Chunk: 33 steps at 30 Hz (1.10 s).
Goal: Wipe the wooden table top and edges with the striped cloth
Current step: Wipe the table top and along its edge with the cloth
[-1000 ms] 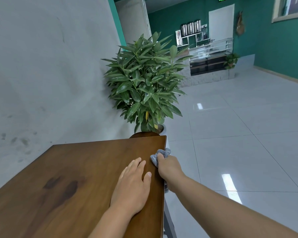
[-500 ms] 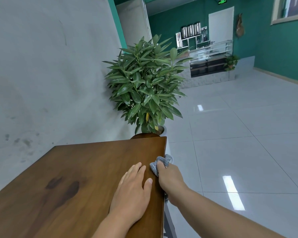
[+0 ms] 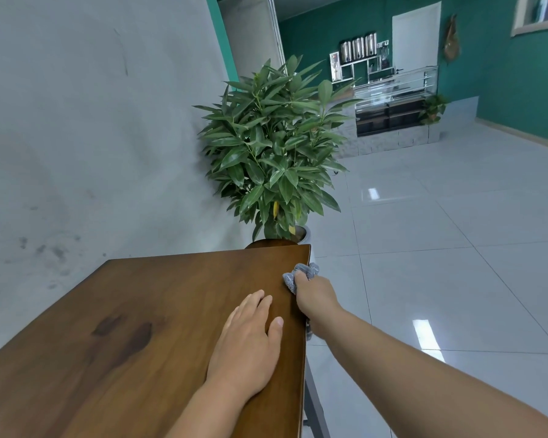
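- A big grey wall [image 3: 76, 137] is standing on the left side, with dark marks low down on it.
- A shiny white tiled floor [image 3: 440, 248] is spreading out on the right, with bright spots of light shining on it.
- A green wall [image 3: 503, 74] is standing far back, and a counter [image 3: 393, 105] with shelves and metal cans is sitting in front of it.
- The brown wooden desk [image 3: 155, 311] is taking up the bottom left, and a dark stain is showing on its top.
- A leafy green plant [image 3: 272, 153] in a pot is standing just behind the far corner of the desk.
- The right arm is reaching forward past the right side of the desk.
- The left hand [image 3: 247, 343] is lying flat on the desk top near the right edge, with straight fingers and nothing in it.
- The right hand [image 3: 315, 295] is gripping the cloth tight, with its fingers curled around it.
- The cloth [image 3: 298, 275] is grey and bunched up, and it is pressing against the right edge of the desk, near the far corner.
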### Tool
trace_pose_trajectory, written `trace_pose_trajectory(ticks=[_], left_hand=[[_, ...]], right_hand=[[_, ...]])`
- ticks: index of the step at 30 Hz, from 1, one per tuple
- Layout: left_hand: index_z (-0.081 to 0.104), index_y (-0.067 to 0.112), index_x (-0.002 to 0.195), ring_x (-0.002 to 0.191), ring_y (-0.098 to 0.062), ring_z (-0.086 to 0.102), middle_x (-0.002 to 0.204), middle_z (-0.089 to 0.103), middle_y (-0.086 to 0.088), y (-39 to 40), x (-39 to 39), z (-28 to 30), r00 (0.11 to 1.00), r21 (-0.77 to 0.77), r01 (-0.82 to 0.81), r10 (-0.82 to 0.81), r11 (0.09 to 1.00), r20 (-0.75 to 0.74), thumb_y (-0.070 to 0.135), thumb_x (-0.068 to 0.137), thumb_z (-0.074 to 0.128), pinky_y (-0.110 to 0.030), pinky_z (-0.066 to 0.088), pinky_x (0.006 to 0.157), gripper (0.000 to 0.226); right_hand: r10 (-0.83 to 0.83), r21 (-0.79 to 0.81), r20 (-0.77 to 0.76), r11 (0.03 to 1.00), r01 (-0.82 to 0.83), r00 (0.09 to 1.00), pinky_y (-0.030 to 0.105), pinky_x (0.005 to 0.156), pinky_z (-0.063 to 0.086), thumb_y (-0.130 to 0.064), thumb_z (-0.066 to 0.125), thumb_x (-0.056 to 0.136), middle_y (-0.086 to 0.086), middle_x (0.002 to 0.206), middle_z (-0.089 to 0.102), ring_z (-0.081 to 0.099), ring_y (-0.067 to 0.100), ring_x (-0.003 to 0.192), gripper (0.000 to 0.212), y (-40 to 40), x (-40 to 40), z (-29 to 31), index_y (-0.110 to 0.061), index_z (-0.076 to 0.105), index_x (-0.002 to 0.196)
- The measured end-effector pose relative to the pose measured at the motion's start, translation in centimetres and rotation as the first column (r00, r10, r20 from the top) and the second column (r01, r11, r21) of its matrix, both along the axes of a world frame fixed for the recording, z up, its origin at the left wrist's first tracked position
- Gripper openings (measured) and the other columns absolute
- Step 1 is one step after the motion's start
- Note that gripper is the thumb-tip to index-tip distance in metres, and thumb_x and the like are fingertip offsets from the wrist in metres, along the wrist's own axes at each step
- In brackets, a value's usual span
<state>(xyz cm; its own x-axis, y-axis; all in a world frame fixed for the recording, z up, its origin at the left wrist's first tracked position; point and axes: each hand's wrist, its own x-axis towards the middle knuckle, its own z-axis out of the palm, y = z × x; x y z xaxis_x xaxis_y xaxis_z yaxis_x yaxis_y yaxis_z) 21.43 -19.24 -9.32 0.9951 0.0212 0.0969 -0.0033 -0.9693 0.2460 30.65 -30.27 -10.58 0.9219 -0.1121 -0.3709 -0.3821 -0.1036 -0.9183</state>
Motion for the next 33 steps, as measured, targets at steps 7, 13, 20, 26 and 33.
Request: trace_pose_trajectory(ticks=[7, 13, 20, 26, 33], left_hand=[[0.012, 0.035, 0.152, 0.145, -0.001, 0.001, 0.159, 0.004, 0.019, 0.0, -1.1, 0.0, 1.000, 0.002, -0.011, 0.011, 1.000, -0.023, 0.052, 0.100, 0.021, -0.025, 0.005, 0.117, 0.055], [0.014, 0.035, 0.152, 0.145, -0.001, 0.003, 0.158, 0.006, 0.019, 0.0, -0.9, 0.0, 1.000, 0.003, -0.010, 0.010, 1.000, -0.003, 0.051, 0.100, 0.022, -0.023, 0.004, 0.115, 0.055], [0.016, 0.031, 0.152, 0.145, 0.000, 0.002, 0.158, 0.008, 0.018, -0.1, -1.2, 0.2, 1.000, -0.005, 0.001, -0.001, 1.000, 0.008, 0.047, 0.101, 0.023, -0.023, 0.003, 0.116, 0.054], [0.013, 0.035, 0.152, 0.145, -0.001, 0.002, 0.158, 0.005, 0.020, 0.0, -2.5, -0.1, 1.000, -0.015, -0.020, 0.020, 1.000, -0.010, 0.051, 0.100, 0.023, -0.024, 0.005, 0.116, 0.055], [0.013, 0.037, 0.152, 0.145, 0.000, 0.001, 0.158, 0.005, 0.021, -0.1, -2.5, 0.0, 0.999, -0.011, -0.034, 0.034, 0.999, -0.007, 0.052, 0.100, 0.023, -0.025, 0.005, 0.117, 0.055]], right_hand=[[0.035, 0.028, 0.037, 0.999, -0.036, 0.999, 0.041, 0.096, 0.049, -0.045, 0.037, 0.102, 0.008, 0.116, 0.062, 0.059, 0.024, 0.105, 0.045, -0.1, -4.2, -1.3, -0.013, 0.054, 0.129], [0.037, 0.019, 0.027, 0.999, -0.038, 0.999, 0.044, 0.096, 0.050, -0.042, 0.036, 0.102, 0.010, 0.114, 0.061, 0.058, 0.025, 0.102, 0.046, -0.2, -3.3, -0.6, -0.009, 0.053, 0.131], [0.009, 0.034, 0.041, 0.999, -0.010, 0.999, 0.043, 0.095, 0.048, -0.039, 0.038, 0.102, 0.012, 0.110, 0.060, 0.056, 0.026, 0.100, 0.046, -0.2, -1.5, 0.2, -0.004, 0.054, 0.128], [0.026, 0.046, 0.046, 0.999, -0.029, 0.999, 0.043, 0.090, 0.051, -0.039, 0.035, 0.103, 0.001, 0.087, 0.057, 0.054, 0.019, 0.083, 0.029, -0.3, -4.4, -0.6, -0.019, 0.054, 0.094], [0.023, 0.093, 0.038, 0.995, -0.027, 0.999, 0.036, 0.078, 0.048, -0.041, 0.037, 0.103, -0.001, 0.088, 0.056, 0.054, 0.016, 0.080, 0.027, -0.3, -5.1, -0.8, -0.019, 0.052, 0.103]])
